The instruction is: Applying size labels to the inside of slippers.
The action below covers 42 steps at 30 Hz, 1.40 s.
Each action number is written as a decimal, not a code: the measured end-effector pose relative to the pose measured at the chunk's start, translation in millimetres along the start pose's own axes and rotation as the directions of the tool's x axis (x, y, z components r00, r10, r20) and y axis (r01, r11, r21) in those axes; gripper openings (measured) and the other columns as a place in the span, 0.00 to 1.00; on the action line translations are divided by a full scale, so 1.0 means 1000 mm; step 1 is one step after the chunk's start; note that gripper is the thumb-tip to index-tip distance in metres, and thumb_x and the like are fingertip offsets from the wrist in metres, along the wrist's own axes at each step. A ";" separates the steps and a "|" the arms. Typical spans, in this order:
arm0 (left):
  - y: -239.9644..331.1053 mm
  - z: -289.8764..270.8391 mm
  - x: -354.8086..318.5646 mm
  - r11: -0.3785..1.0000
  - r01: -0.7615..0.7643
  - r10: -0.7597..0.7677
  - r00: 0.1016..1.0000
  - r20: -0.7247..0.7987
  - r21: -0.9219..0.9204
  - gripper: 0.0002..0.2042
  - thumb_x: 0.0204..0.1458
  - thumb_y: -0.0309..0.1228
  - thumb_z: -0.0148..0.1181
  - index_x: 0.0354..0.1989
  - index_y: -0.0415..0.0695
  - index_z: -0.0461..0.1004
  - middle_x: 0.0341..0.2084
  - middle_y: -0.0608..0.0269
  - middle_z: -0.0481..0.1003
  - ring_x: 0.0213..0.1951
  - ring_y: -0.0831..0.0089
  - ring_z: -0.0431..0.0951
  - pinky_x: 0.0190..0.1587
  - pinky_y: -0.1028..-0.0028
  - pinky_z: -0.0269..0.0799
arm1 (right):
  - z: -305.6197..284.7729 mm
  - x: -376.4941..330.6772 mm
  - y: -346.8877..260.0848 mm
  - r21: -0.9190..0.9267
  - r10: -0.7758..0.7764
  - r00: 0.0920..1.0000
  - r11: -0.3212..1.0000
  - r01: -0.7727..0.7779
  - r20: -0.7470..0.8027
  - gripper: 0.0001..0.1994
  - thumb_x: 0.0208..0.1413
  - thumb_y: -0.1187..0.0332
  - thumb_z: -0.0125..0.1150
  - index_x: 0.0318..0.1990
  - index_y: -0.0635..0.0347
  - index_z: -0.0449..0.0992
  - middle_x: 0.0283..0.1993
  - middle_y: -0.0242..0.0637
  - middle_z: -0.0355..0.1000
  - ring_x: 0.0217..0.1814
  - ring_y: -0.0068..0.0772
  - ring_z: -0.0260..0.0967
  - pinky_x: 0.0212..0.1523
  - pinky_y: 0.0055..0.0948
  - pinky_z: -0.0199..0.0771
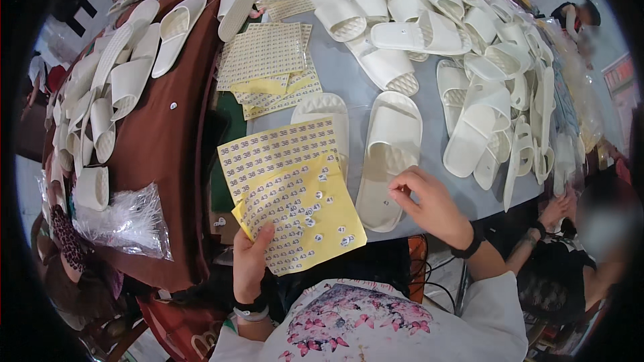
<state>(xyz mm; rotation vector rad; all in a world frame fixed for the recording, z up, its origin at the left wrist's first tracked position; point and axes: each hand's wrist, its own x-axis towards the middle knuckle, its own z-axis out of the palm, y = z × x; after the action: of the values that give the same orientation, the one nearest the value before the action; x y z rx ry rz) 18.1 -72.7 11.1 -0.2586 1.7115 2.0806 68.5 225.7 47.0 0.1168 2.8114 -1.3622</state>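
Note:
In my left hand [252, 258] are yellow sheets of small round number stickers [315, 191], the thumb on top and the fingers underneath. Some stickers sit loose and askew on the front sheet. My right hand [429, 202] is closed in a pinch just over the heel of a white slipper [390, 161]; anything between the fingertips is too small to make out. That slipper lies sole down, toe pointing away from me, with a small printed mark on its heel. A second white slipper [322, 105] lies to its left, partly covered by the sheets.
White slippers [483, 94] are heaped on the grey table [463, 202] at the right and far side. More sticker sheets [263, 53] lie at the back left. A brown-covered table [168, 154] carries further slippers [127, 74] and a clear plastic bag [131, 221]. Other people sit around.

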 end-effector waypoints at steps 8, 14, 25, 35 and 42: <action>0.006 -0.001 -0.010 1.000 0.004 -0.003 0.999 0.047 -0.016 0.13 0.53 0.28 0.53 0.45 0.36 0.67 0.36 0.62 0.74 0.34 0.80 0.74 0.37 0.79 0.70 | 0.043 0.032 -0.039 -0.550 -0.659 0.752 0.636 0.541 -0.022 0.10 0.38 0.71 0.58 0.33 0.56 0.70 0.35 0.31 0.64 0.31 0.28 0.63 0.30 0.26 0.57; 0.000 -0.011 -0.013 0.999 -0.001 0.005 0.998 0.065 -0.049 0.13 0.53 0.29 0.53 0.45 0.35 0.67 0.37 0.62 0.74 0.34 0.80 0.74 0.36 0.80 0.70 | 0.058 0.043 -0.040 -0.243 -0.474 0.878 0.861 0.446 -0.067 0.05 0.45 0.73 0.57 0.32 0.59 0.70 0.30 0.32 0.64 0.30 0.28 0.64 0.31 0.23 0.60; -0.002 -0.021 -0.008 0.997 0.001 0.003 0.999 0.052 -0.080 0.14 0.53 0.29 0.53 0.45 0.35 0.67 0.37 0.61 0.74 0.34 0.80 0.74 0.36 0.80 0.69 | 0.038 0.046 -0.037 0.547 0.216 0.872 0.706 -0.450 0.439 0.11 0.56 0.62 0.52 0.35 0.62 0.72 0.24 0.22 0.60 0.25 0.11 0.53 0.27 0.14 0.53; -0.005 -0.027 -0.007 0.989 0.012 -0.010 1.000 0.014 -0.148 0.12 0.53 0.26 0.52 0.45 0.35 0.67 0.37 0.62 0.74 0.33 0.80 0.74 0.36 0.80 0.70 | 0.067 0.044 -0.056 0.425 -0.011 0.998 0.905 -0.017 0.063 0.06 0.51 0.68 0.56 0.34 0.60 0.72 0.28 0.26 0.64 0.27 0.15 0.60 0.27 0.16 0.54; -0.007 -0.028 -0.009 0.986 0.001 0.000 1.000 0.009 -0.166 0.12 0.53 0.26 0.52 0.44 0.35 0.67 0.37 0.62 0.74 0.34 0.81 0.74 0.36 0.81 0.69 | 0.068 0.036 -0.051 -0.559 -0.803 0.596 0.500 0.661 -0.014 0.13 0.37 0.72 0.62 0.35 0.55 0.74 0.33 0.26 0.65 0.25 0.22 0.61 0.29 0.23 0.55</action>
<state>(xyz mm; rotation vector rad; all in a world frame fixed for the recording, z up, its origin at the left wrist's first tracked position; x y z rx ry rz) 25.3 -100.5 2.7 -0.3000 1.5338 2.2241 27.5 143.1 43.4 -1.1543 3.5137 -0.5427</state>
